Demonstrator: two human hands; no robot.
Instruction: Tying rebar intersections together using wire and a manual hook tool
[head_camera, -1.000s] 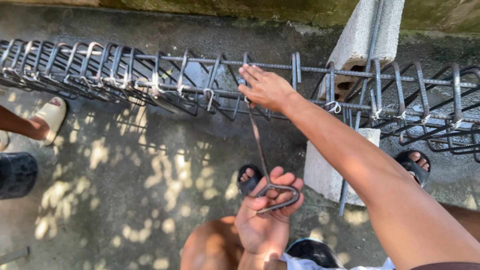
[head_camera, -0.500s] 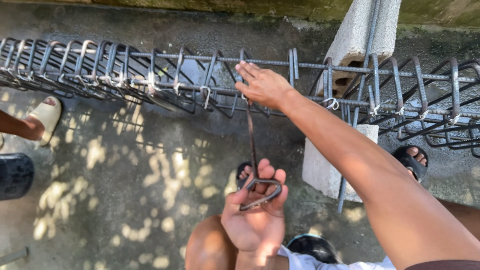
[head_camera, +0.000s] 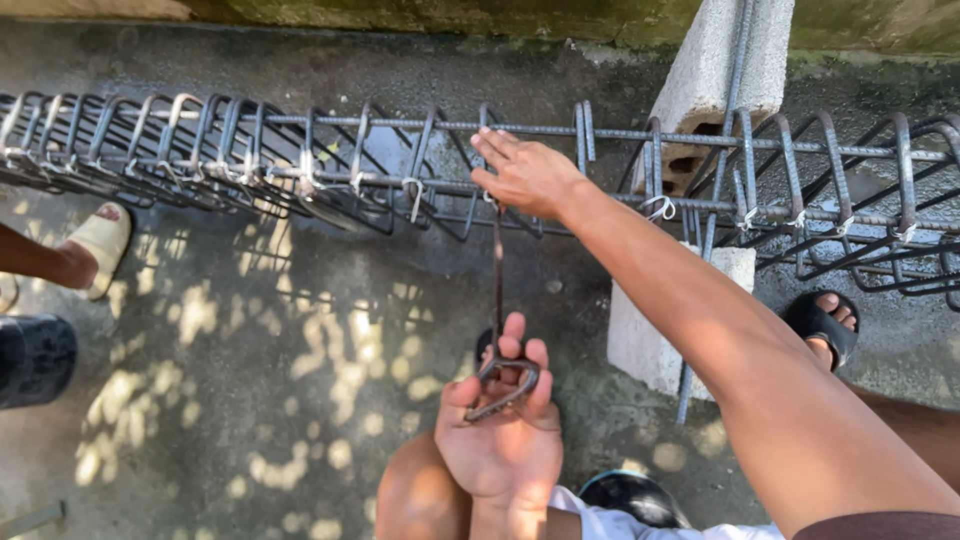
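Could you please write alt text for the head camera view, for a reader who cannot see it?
Seen from above, the person's right hand rests on a long rebar cage lying on concrete blocks, while the left hand grips the looped handle of a metal hook tool reaching up to the cage. Another person's sandalled foot stands at left.

left hand gripping hooked tool, right hand on rebar cage

I'm seeing bright daylight dappling the concrete floor with leaf shadows; the forearm is glaring in sun, and the hooked tool's shaft is blurring slightly.
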